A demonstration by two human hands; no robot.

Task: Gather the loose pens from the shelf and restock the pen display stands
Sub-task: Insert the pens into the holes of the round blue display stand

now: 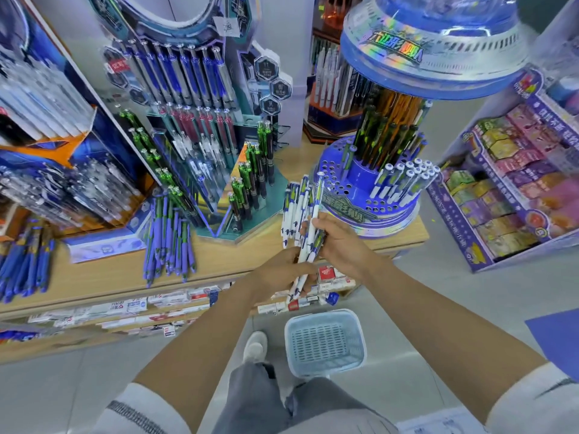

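Observation:
My left hand (279,270) grips a bundle of white-and-blue pens (296,211) near their lower ends, at the front edge of the wooden shelf (103,274). My right hand (336,238) closes on one pen of that bundle, higher up. Just right of the pens stands a round blue display stand (369,195) with many vacant holes and a cluster of matching white pens (404,177) on its right side. Loose purple-and-green pens (169,239) lie on the shelf to the left, and loose blue pens (25,264) at the far left.
A tall blue display (200,120) with rows of blue, red, white and green pens stands behind the loose piles. A light blue basket (326,343) sits on the floor by my shoe (255,346). A purple rack of boxes (513,195) stands at right. Boxed stock fills the lower shelf.

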